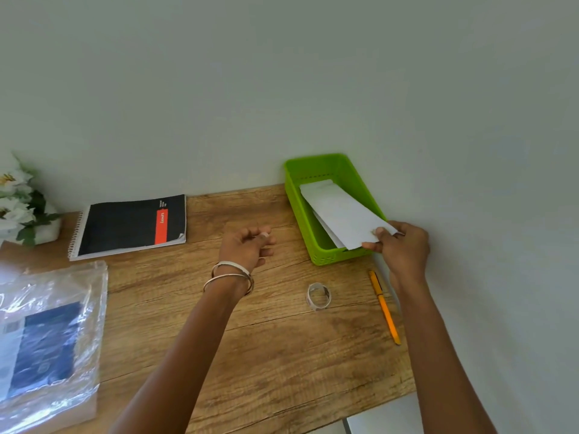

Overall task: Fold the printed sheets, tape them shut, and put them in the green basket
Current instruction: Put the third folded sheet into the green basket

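A green basket [300, 211] stands at the table's back right corner against the wall. My right hand [402, 249] pinches the near end of a folded white sheet [341, 214] that slants into the basket, over another folded sheet [327, 231] lying inside. My left hand [247, 245] hovers above the table left of the basket, fingers loosely curled, holding nothing; bangles circle its wrist. A clear tape roll [318, 296] stands on edge on the wood between my forearms.
An orange pen [383, 305] lies near the right table edge. A black spiral notebook [131, 225] sits at the back left, white flowers [18, 202] in the far left corner. A clear plastic sleeve with printed sheets [47, 339] lies at the front left.
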`<action>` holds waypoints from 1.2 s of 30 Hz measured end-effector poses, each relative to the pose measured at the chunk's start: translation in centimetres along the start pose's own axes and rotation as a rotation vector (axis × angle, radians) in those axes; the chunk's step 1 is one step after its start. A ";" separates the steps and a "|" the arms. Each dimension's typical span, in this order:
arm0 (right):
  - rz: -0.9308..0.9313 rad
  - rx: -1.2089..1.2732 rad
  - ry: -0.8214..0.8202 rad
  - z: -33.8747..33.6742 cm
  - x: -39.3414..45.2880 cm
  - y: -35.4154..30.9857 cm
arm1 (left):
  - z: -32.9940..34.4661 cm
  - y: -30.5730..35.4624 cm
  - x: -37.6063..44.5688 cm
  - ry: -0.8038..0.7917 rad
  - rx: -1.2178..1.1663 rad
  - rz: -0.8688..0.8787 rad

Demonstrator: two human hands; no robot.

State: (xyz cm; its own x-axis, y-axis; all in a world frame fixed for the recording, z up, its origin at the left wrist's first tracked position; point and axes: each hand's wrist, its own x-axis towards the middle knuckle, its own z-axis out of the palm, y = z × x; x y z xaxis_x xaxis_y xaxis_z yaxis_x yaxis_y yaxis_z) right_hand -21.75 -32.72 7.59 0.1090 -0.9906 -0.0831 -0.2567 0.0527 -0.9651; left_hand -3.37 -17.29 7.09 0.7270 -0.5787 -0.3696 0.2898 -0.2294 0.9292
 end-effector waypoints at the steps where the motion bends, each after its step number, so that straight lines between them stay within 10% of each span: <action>1: 0.001 0.013 0.006 0.0 0.1 0.0 | -0.1 -0.1 -0.1 0.004 0.003 -0.002; 12: -0.255 -0.339 0.032 0.2 1.5 0.3 | 0.6 -1.8 -1.1 -0.123 0.174 0.085; 20: -0.426 -0.634 0.152 -2.5 -3.5 5.0 | 1.5 -7.1 -1.7 -0.444 0.838 0.299; 36: -0.341 -0.912 0.156 -4.7 -7.4 14.2 | 8.6 -12.4 -4.5 -0.094 0.882 0.519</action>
State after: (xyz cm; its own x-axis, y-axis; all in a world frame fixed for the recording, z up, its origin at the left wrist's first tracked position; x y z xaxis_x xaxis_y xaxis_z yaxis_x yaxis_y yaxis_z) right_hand -30.71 -25.19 -4.29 0.2034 -0.9436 0.2613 -0.8844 -0.2915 -0.3646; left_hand -15.59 -18.59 -2.72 0.5697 -0.8207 0.0443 -0.6346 -0.4050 0.6582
